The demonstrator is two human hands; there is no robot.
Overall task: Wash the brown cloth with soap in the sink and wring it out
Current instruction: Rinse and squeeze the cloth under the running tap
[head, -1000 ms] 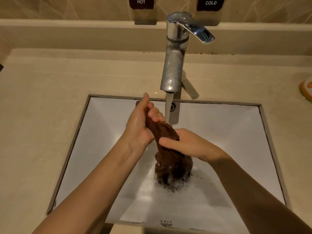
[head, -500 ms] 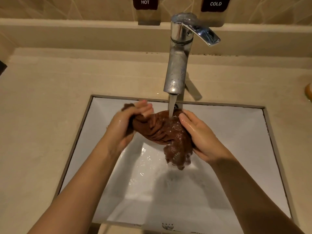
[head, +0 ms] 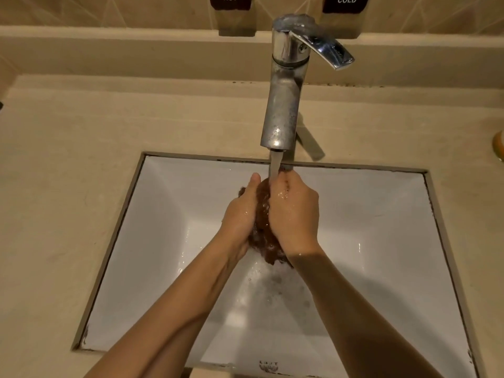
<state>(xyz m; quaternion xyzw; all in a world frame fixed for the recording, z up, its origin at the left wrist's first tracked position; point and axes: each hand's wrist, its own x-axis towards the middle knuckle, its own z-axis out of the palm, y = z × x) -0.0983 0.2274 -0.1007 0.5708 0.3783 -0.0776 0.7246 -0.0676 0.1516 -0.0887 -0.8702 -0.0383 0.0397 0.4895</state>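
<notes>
The wet brown cloth (head: pixel 264 230) is bunched into a lump between both palms, above the white sink (head: pixel 381 241). My left hand (head: pixel 240 214) presses it from the left and my right hand (head: pixel 293 211) clasps it from the right. Only a strip of cloth shows between the hands, plus a soaked end hanging below them. Water runs from the chrome tap (head: pixel 283 99) onto the top of the cloth and my right knuckles. Suds and dark water lie on the basin floor under the hands.
A beige counter (head: pixel 68 159) surrounds the sink, with a raised ledge behind the tap. HOT (head: pixel 230 1) and COLD (head: pixel 347 2) labels sit on the wall. An orange object (head: pixel 499 144) peeks in at the right edge.
The cloth was stretched out between the hands half a second ago. Now both hands have come together and squeezed it into a tight lump under the stream.
</notes>
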